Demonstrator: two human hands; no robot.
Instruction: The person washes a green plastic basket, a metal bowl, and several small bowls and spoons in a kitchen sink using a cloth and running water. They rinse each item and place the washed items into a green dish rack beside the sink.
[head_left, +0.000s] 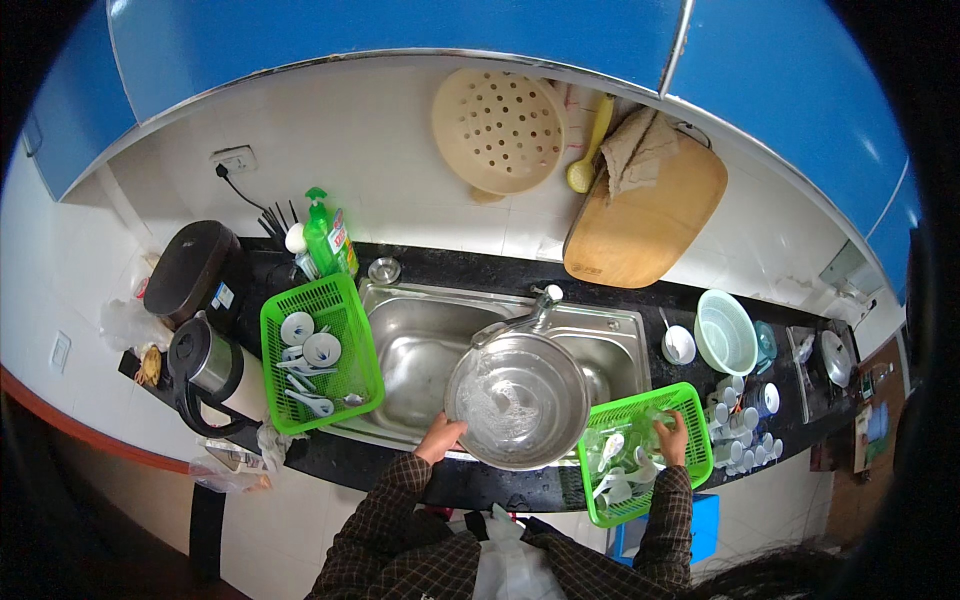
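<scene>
My left hand (440, 440) grips the near-left rim of a round stainless steel basin (525, 405) with foamy water in it. The basin sits over the sink's front edge and divider, below the faucet (532, 311). Inside the right green plastic basket (701, 442), my right hand (673, 437) has its fingers curled at a clear glass item (658, 415); whether they grip it is not plain. White spoons (611, 448) and clear glassware lie in that basket, partly hidden by the hand.
A second green basket (367, 337) on the left holds small bowls (322, 350) and spoons. An electric kettle (206, 360) stands beside it. White cups (742, 420) crowd the right counter near a pale green colander (725, 332). A cutting board (645, 217) leans against the wall.
</scene>
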